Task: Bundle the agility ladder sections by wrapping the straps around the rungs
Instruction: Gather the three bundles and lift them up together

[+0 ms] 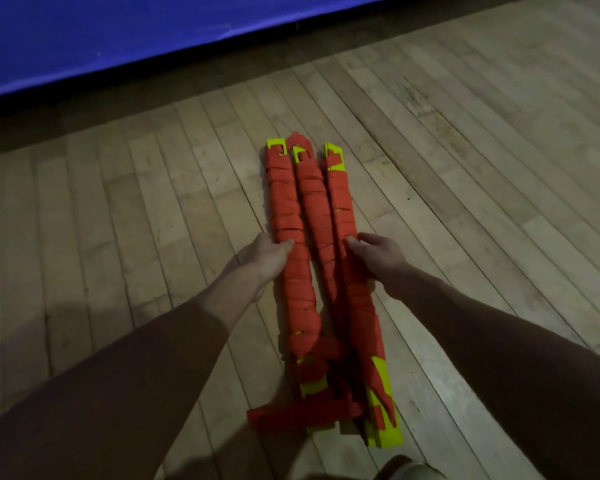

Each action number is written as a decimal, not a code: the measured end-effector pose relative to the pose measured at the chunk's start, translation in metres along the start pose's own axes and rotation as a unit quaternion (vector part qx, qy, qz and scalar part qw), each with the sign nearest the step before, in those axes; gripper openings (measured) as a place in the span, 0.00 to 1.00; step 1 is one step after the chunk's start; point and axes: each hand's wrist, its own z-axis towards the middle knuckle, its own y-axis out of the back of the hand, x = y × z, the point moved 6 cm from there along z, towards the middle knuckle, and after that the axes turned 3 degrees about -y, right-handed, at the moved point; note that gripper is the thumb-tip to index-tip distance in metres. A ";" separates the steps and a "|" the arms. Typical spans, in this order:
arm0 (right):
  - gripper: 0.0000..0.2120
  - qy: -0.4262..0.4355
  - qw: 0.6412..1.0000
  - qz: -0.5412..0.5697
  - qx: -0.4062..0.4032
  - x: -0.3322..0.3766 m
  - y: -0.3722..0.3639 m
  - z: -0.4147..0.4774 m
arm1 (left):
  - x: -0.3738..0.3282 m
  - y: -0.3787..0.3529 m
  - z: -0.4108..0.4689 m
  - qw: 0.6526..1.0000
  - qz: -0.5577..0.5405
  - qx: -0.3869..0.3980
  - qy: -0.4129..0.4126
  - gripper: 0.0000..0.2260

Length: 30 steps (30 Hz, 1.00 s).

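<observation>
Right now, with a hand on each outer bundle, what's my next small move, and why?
Probably draw the left hand and right hand inward, closing the left bundle and right bundle against the middle bundle. A gap shows between the left and middle bundles just nearer than the hands, and the loose strap end lies unwrapped across the near end.

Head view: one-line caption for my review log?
Left hand and right hand grip the outer two of three strap-wrapped ladder bundles on a wooden floor.

Three wrapped ladder bundles (312,202), one left hand (264,259), one right hand (378,258).
</observation>
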 end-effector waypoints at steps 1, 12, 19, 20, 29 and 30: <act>0.18 -0.011 0.999 0.037 -0.002 0.002 -0.004 0.002 | 0.001 -0.002 0.004 1.000 -0.001 -0.005 0.002 0.09; 0.25 0.083 0.992 -0.090 -0.021 0.017 -0.026 0.016 | 0.010 -0.003 0.020 0.999 -0.021 -0.024 -0.003 0.14; 0.23 0.053 0.989 -0.134 -0.039 0.009 -0.028 0.024 | 0.008 -0.005 0.016 0.996 -0.066 -0.057 0.029 0.17; 0.23 0.014 0.993 -0.117 -0.031 0.007 -0.026 0.025 | 0.010 -0.006 0.014 0.996 -0.065 -0.050 0.038 0.20; 0.09 -0.044 0.994 0.031 0.096 -0.015 -0.047 -0.028 | 0.023 0.007 -0.024 0.992 -0.082 0.030 0.087 0.24; 0.09 -0.030 0.994 0.022 0.103 -0.008 -0.049 -0.034 | 0.020 0.014 -0.031 0.993 -0.078 0.032 0.079 0.18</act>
